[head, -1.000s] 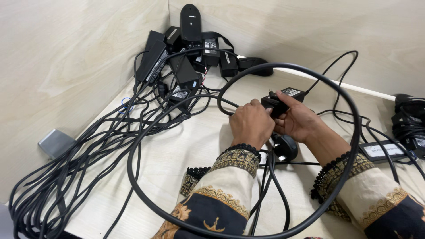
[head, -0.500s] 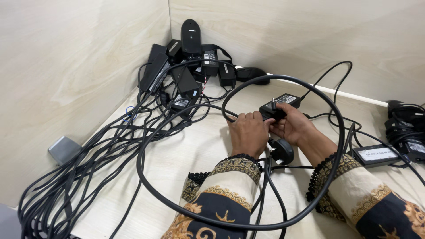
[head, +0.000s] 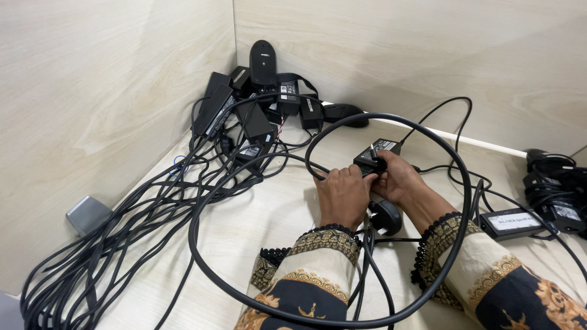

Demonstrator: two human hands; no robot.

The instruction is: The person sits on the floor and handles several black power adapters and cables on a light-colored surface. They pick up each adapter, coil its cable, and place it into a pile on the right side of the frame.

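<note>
Head view: both hands (head: 367, 186) around power adapter (head: 374, 154)

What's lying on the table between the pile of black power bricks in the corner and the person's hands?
In the head view, between the pile of power bricks and the left hand lie tangled black cables on the wooden table, including part of a thick cable loop.

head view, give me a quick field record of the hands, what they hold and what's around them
left hand: closed on the thick black cable beside the power adapter
right hand: grip on the black power adapter, lifted off the desk
cable: loops wide around both forearms
wall plug: on the desk below the hands
corner: pile of black adapters
far right: another adapter with a white label
left edge: small grey block
</note>
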